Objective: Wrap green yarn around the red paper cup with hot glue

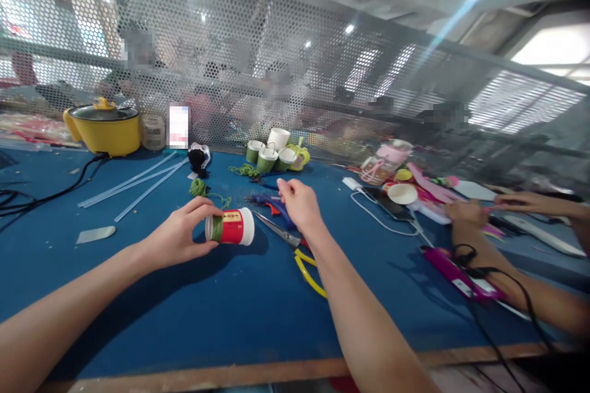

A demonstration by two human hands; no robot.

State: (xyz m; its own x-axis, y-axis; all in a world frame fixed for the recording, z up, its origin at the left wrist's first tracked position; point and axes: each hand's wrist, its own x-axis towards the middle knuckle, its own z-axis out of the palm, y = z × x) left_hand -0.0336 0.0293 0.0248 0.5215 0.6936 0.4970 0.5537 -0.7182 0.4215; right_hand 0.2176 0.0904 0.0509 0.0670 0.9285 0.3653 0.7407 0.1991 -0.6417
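A paper cup (229, 226) was held on its side by the left hand (177, 236). The fingers and thumb were closed round its narrow, green-wrapped base. Its long axis was laid almost level and ran left to right, with the wide white rim pointed to the right, away from the palm. The cup was kept low over the blue table (193, 319), near its middle. Whether it touched the surface could not be told. The right hand (299, 203) was seen from the back, well apart from the cup, with its fingers loosely bent. Whether anything was pinched in them could not be made out. Scissors (278, 229) were laid between cup and right hand, just beside that wrist. Green yarn (198, 187) was left farther back, and a yellow pot (104, 125) was set at the far left. A co-worker's hand (465, 211) was rested at the right edge.
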